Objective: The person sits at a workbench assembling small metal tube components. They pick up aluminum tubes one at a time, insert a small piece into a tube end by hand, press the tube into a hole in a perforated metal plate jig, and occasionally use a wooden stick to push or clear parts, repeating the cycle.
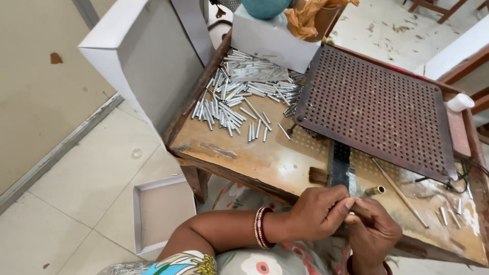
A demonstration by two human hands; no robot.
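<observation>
My left hand [317, 213] and my right hand [373, 231] meet at the near edge of a worn wooden table [254, 158]. Both close around a thin brown wooden stick [360, 210] held between the fingertips. A short brass tube [375, 191] lies just beyond the fingers, beside a dark upright bar [340, 165]. A pile of several small silver metal tubes [239, 97] covers the far left of the table. A rusty perforated metal plate [377, 109] lies tilted over the right half.
A white cardboard box [137, 56] leans at the table's left edge, and an open white box lid [160, 211] sits on the tiled floor. A long thin rod [400, 192] and a few loose silver tubes [451, 213] lie at the right. A white box [272, 40] stands at the back.
</observation>
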